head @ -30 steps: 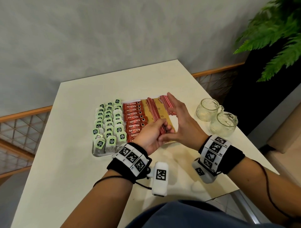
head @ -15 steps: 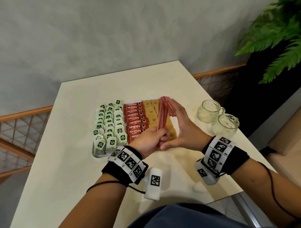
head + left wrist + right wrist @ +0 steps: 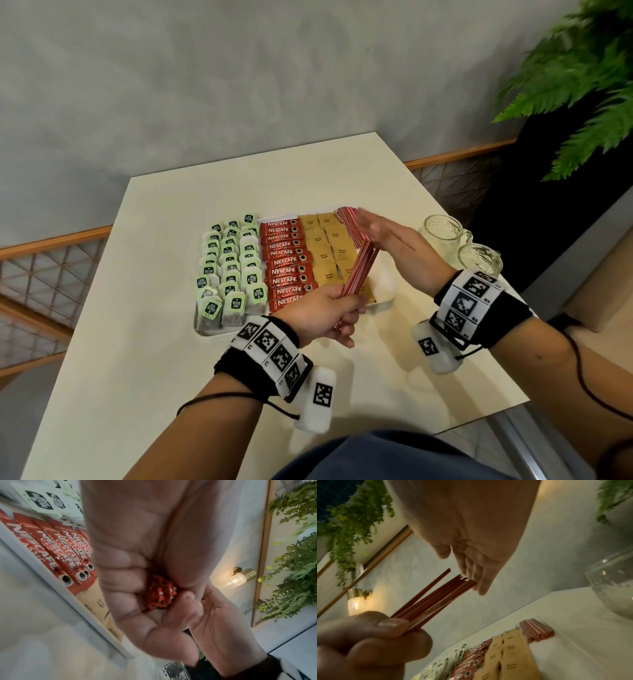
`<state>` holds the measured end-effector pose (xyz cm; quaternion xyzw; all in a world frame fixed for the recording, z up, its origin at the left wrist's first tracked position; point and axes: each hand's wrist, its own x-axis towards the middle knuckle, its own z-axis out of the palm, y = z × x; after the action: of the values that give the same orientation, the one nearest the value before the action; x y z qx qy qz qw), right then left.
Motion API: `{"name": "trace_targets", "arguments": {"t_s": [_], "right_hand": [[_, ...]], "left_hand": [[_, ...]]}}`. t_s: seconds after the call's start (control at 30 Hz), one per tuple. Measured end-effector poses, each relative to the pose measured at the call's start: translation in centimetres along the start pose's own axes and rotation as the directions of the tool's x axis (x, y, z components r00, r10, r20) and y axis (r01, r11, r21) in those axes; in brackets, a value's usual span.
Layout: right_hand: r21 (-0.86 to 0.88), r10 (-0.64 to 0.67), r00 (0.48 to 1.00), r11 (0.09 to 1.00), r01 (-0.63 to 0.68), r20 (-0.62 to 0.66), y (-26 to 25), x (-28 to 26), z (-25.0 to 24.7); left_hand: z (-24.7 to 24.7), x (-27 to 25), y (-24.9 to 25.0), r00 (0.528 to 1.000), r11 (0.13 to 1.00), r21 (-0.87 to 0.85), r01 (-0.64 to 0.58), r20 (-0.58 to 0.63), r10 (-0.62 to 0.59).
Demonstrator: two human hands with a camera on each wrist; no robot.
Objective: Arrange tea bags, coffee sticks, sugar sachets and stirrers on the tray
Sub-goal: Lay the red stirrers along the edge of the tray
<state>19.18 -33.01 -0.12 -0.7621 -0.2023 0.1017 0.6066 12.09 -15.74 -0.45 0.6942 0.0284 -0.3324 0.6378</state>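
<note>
The white tray [image 3: 385, 291] sits mid-bench [image 3: 137, 342], with bare bench surface on its left, far and near sides. Two glass mugs [image 3: 445, 233] stand near its right edge, close to the bench's right side. On the tray's right part a white strip is bare beside the sugar.

The left hand [image 3: 322, 315] grips the near end of a bundle of red stirrers [image 3: 359, 270], fingers and thumb curled round it, holding it tilted up over the tray's near right part. The right hand [image 3: 394, 240] is flat with straight fingers, its fingertips [image 3: 481, 586] touching the bundle's far ends; one stirrer splays off from the rest.

On the tray, green-tagged tea bags [image 3: 229, 263] fill the left in three overlapping columns, red Nescafe coffee sticks [image 3: 286, 263] lie stacked crosswise beside them, and brown sugar sachets [image 3: 329, 250] come next in two columns. A second lot of red stirrers [image 3: 349, 222] lies along the sachets' far right edge, partly under the right hand.
</note>
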Motion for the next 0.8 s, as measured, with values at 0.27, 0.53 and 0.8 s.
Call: {"name": "trace_targets", "arguments": {"t_s": [0.27,0.53,0.8], "right_hand": [[-0.242,0.069,0.997,0.967,-0.078,-0.045,-1.3,-0.1,0.6],[-0.543,0.167,0.986,0.828,-0.139,0.003,-1.0,-0.3,0.6],[-0.591,0.071,0.96,0.775,-0.225,-0.272,0.4,0.1,0.2]], "left_hand": [[0.4,-0.3,0.2,0.998,0.994,0.103,0.024,0.061,-0.03],[-1.4,0.7,-0.1,0.946,0.588,0.798,-0.135,-0.073,0.315],[-2.4,1.5,-0.6,0.909,0.952,0.248,-0.18,-0.327,0.257]]}}
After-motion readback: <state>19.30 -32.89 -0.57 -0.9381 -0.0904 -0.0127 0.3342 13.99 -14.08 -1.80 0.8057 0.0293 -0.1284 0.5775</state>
